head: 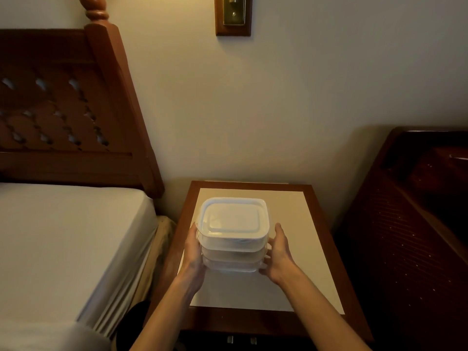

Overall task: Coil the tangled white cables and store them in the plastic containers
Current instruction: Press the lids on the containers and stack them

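A stack of three clear plastic containers (233, 231) with white lids is over the middle of the nightstand (314, 239). My left hand (193, 252) presses against the stack's left side and my right hand (278, 252) against its right side, so both hands hold the stack between them. A faint white shape shows through the wall of the top container; I cannot tell what it is. No loose cable is in view.
The nightstand has a pale top with a dark wooden frame. A bed (63, 239) with a wooden headboard (63, 110) stands to its left. A dark wooden cabinet (410, 224) stands to its right. The wall with a brass fitting (233, 13) is behind.
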